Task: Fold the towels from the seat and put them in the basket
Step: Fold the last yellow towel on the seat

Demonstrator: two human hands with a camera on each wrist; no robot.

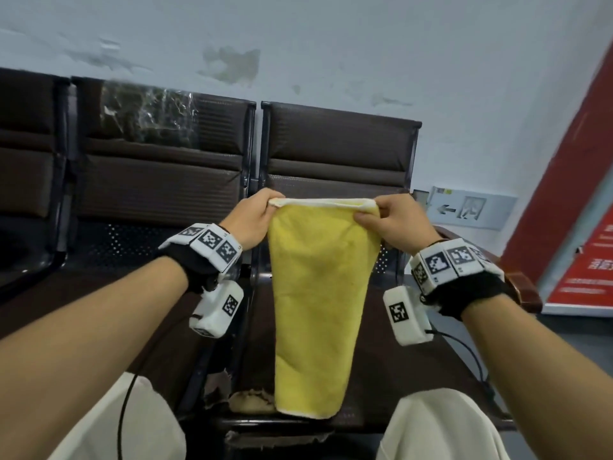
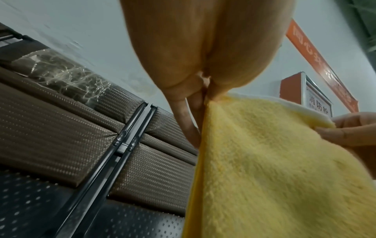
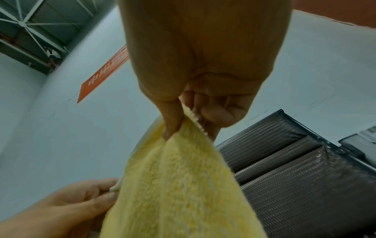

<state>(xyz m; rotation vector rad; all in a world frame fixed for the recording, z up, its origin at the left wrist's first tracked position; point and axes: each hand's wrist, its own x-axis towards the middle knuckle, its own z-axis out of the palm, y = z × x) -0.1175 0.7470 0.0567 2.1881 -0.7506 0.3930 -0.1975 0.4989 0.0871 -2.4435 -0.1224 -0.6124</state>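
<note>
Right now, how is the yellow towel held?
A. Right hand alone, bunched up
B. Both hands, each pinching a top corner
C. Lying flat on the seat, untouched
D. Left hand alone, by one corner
B: the left hand and right hand each pinch a top corner of the yellow towel, which hangs down between them.

waiting hall | row of linked seats [image 1: 159,180] | exit sign [image 1: 471,209] | red banner [image 1: 583,207]

We see a stained pale wall [image 1: 331,44], a grey exit sign [image 1: 471,209] low on it, and a red banner [image 1: 583,227] at right.
</note>
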